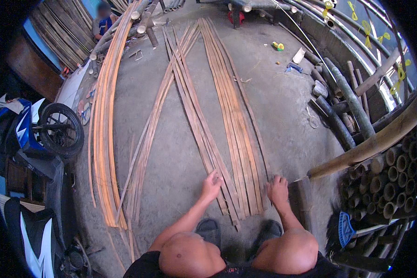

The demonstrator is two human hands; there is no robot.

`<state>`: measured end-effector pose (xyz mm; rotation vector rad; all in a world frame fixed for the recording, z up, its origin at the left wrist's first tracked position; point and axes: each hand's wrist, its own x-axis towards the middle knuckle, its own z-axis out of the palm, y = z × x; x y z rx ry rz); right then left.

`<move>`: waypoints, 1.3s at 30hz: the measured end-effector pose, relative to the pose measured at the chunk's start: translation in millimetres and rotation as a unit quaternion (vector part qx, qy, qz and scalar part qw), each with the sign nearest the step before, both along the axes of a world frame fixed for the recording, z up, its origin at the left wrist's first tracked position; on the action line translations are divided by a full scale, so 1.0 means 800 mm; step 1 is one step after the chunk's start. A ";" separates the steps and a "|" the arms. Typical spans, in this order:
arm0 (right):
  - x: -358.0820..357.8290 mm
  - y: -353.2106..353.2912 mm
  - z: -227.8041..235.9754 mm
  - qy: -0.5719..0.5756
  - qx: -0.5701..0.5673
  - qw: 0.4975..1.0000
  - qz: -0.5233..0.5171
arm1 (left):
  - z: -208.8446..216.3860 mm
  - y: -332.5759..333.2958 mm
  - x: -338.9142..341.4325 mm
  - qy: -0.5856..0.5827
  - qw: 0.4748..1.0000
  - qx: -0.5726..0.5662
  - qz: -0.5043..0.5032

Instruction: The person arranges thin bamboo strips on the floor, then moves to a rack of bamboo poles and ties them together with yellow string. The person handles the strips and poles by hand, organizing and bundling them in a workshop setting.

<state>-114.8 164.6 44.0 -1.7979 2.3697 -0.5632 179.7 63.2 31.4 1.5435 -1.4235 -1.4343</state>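
Note:
Long flat bamboo strips lie on the concrete floor in front of me. My left hand [211, 186] rests with curled fingers at the edge of the darker crossing strips [199, 123]; whatever is between the fingertips is hidden. At the right side of a row of lighter brown strips [240, 143], my right hand [278, 190] has its fingers bent around the near part of a single dark strip [252, 118]. This strip bows slightly away from the row. Another narrow bundle [155, 121] slants to the left and crosses the dark strips at their far part.
Orange-brown strips [105, 120] lie farther left, beside a motorbike wheel [60, 129]. Bamboo poles [350, 97] and a stack of cut tubes [389, 173] line the right, near a blue broom [345, 230]. A blue-handled tool [294, 68] lies far right. A person [103, 23] sits far left.

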 end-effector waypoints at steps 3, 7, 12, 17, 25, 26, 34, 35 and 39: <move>-0.033 0.019 -0.025 -0.004 0.108 0.994 -0.030 | 0.013 -0.004 -0.023 -0.053 0.997 -0.019 -0.059; 0.001 0.002 0.004 -0.118 0.207 0.971 -0.030 | 0.045 -0.006 -0.037 0.009 0.997 -0.011 -0.079; 0.021 0.004 -0.005 -0.088 0.141 0.986 -0.033 | 0.075 -0.018 -0.059 0.056 0.991 -0.012 -0.119; 0.010 0.001 -0.009 -0.163 0.113 0.979 -0.054 | 0.082 -0.017 -0.056 0.069 0.989 -0.015 -0.127; 0.129 -0.016 0.140 -0.270 0.039 0.935 0.228 | 0.185 -0.041 -0.055 0.373 0.924 0.061 0.056; 0.141 -0.013 0.137 -0.291 0.037 0.929 0.224 | 0.208 -0.041 -0.054 0.416 0.906 0.044 0.072; 0.150 -0.011 0.107 -0.328 0.032 0.918 0.222 | 0.144 -0.087 0.069 0.123 0.972 0.013 0.200; 0.133 -0.013 0.095 -0.313 0.039 0.932 0.177 | 0.144 -0.099 0.090 0.075 0.973 -0.021 0.219; 0.053 0.014 0.004 -0.079 0.073 0.993 0.052 | 0.177 -0.129 0.173 0.019 0.969 -0.141 0.201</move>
